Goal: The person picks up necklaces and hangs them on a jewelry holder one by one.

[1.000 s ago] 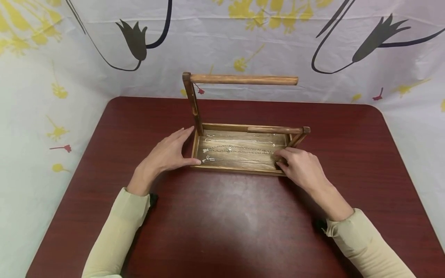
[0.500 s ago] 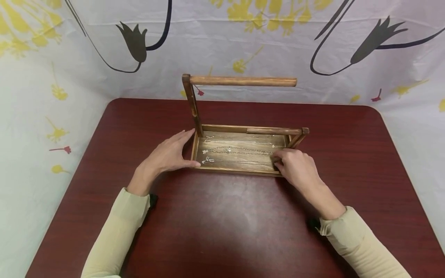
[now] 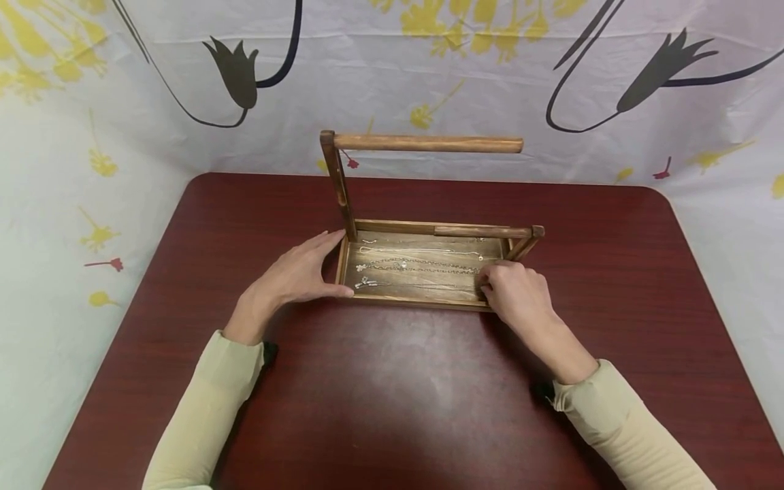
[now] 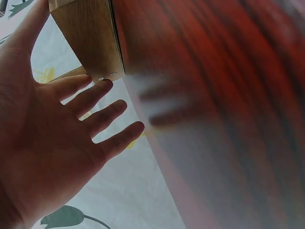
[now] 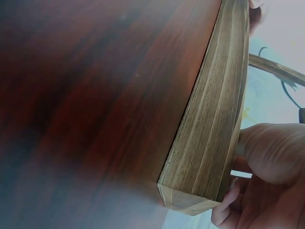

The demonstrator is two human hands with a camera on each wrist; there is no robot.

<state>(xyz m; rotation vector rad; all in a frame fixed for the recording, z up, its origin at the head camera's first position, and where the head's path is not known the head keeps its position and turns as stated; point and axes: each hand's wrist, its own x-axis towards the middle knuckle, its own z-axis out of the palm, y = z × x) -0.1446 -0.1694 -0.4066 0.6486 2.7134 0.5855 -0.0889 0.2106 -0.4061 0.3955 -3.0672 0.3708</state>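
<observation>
Tray (image 5: 214, 109): brown wood, darker and paler grain streaks. Upper rod (image 3: 429, 143): lighter orange-brown, grained. Necklaces (image 3: 403, 264): silvery. Table (image 3: 392, 408): dark red, blackish streaks. Sleeves (image 3: 208, 408): pale yellow-green, plain. Backdrop cloth (image 3: 367, 82): whitish, printed with yellow, red and grey-green flowers, dark stems.

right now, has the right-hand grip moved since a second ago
Yes: in the head view, the right-hand grip has shifted slightly left against the wooden box.

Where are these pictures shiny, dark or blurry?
Head view: pale glare on the red table; left wrist view: left hand shadowed, tabletop hazy with dark finger-like smears, probably reflections; right wrist view: tabletop soft and streaky, wooden tray grain sharper.
</observation>
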